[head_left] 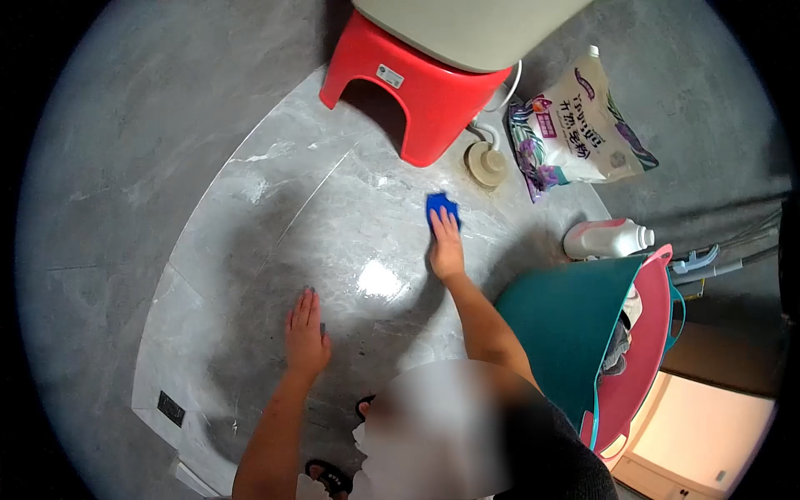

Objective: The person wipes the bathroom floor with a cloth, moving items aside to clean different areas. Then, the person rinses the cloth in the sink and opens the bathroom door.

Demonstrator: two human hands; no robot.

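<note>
On the wet grey tiled floor [342, 208], my right hand [447, 248] presses a blue cloth [442, 205] flat under its fingers. Part of the cloth shows beyond the fingertips. My left hand [307, 335] is to the left and nearer my body, its fingers stretched out and holding nothing. Whether that palm touches the tiles, I cannot tell. Just beyond the cloth stands a beige round drain fitting [487, 163] with a grey hose running into it.
A red plastic stand [433, 92] supports a pale appliance [475, 25]. A washing powder bag [575, 125], white bottle [608, 238], teal tub [554, 321] and pink basket [646, 350] with clothes line the right. A dark floor drain [171, 408] lies left, near my sandalled feet.
</note>
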